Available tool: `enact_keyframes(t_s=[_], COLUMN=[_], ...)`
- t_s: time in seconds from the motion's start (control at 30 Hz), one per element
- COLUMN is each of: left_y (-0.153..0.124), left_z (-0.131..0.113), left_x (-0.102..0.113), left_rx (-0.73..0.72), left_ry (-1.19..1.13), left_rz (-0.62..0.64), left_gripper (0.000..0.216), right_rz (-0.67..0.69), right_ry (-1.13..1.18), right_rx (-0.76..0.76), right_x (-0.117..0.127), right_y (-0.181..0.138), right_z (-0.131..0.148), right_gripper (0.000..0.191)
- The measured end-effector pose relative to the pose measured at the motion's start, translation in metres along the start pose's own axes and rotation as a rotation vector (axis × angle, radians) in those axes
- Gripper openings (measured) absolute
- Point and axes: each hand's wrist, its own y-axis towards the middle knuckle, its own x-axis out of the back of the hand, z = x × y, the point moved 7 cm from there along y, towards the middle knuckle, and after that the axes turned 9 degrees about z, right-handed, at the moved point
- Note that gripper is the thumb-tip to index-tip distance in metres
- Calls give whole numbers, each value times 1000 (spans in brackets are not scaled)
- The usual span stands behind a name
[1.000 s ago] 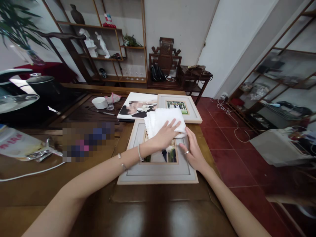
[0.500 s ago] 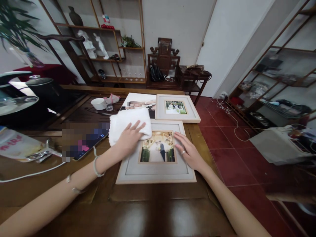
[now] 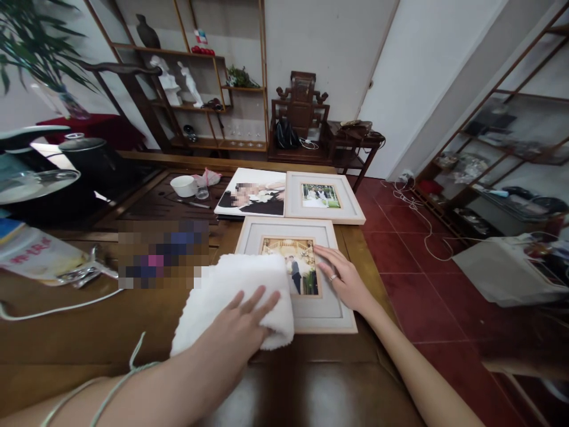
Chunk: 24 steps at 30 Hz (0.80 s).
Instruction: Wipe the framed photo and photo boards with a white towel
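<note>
A light-framed photo [image 3: 322, 308] lies flat on the wooden table [image 3: 66, 338] in front of me. My left hand [image 3: 240, 326] presses flat, fingers spread, on a white folded towel [image 3: 222, 290] that covers the frame's near left corner. My right hand [image 3: 344, 279] rests flat and open on the frame's right side, fingers stretched out, a ring on one finger. Two more pictures lie behind: a framed photo [image 3: 351, 207] and an unframed print [image 3: 258, 184].
A white bowl [image 3: 183, 185] and a small glass [image 3: 201, 193] sit on the dark tea tray at the back left. A phone, a packet [image 3: 35, 255] and a white cable [image 3: 57, 309] lie at the left. Shelves and a carved chair [image 3: 301, 110] stand behind; red floor at right.
My left hand has swept the towel from the frame's top right, across to the top left, then down to the near left corner. My right hand has stayed on the frame's right side.
</note>
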Motion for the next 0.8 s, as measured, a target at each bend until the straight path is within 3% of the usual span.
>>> enact_keyframes(t_s=[0.17, 0.33, 0.53, 0.8], left_y=[18, 45, 62, 27], left_z=[8, -14, -31, 16], left_x=[6, 15, 16, 20], left_rx=[-29, -184, -151, 33], left_ry=[-25, -19, 68, -5], left_rz=[-86, -150, -236, -64], left_gripper=[54, 54, 48, 46], right_rz=[5, -1, -22, -15], right_ry=[-1, -1, 40, 41], right_rx=[0, -4, -16, -4], right_x=[-1, -1, 3, 2], right_y=[1, 0, -1, -1], right_z=[0, -2, -8, -8], right_gripper=[35, 36, 36, 36])
